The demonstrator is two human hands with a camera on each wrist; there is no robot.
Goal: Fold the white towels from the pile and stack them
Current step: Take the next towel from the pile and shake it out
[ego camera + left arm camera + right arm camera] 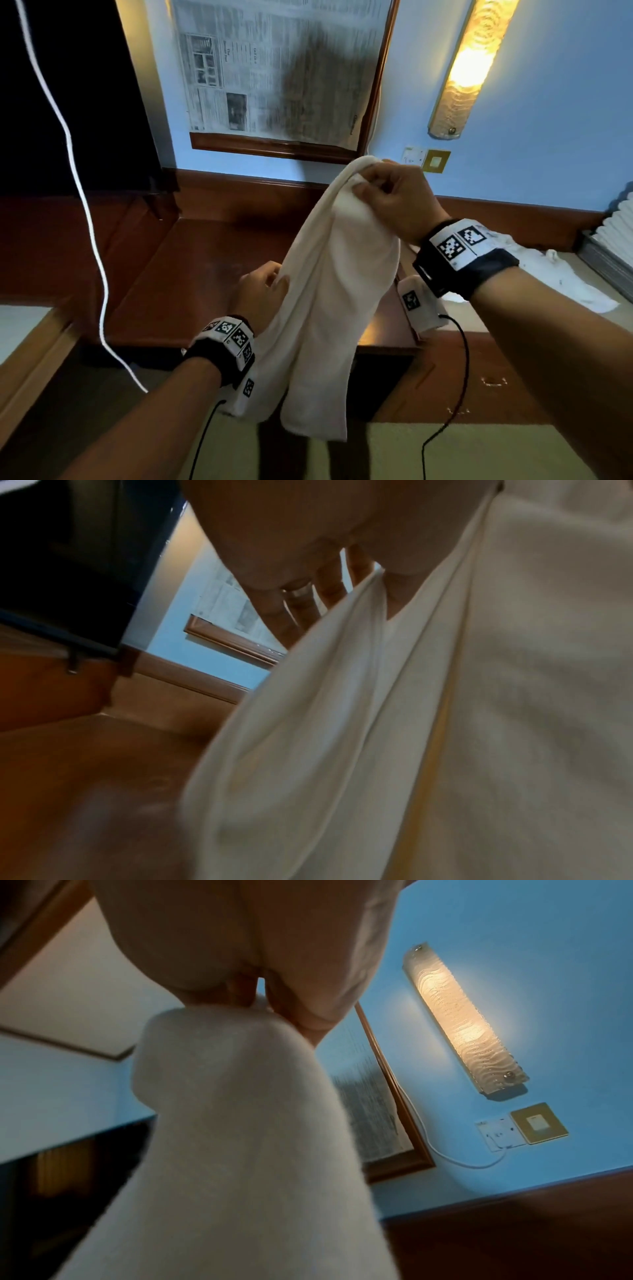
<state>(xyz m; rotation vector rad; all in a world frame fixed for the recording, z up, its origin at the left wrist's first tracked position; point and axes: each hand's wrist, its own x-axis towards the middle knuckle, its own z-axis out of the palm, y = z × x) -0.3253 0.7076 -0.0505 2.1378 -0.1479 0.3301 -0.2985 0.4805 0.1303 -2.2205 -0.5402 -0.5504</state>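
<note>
Now the right hand pinches the towel top, left hand pinching its edge; best align edges before folding.

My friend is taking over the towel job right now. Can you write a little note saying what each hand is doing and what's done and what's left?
Right hand: held high, pinches the top of the white towel.
Left hand: lower, grips the towel's left edge.
The towel hangs in the air over the wooden table, not yet folded flat.
More white cloth lies loose to the right; folded white towels sit at the far right edge.
Left: fold this towel, stack it, then do the loose ones.
</note>
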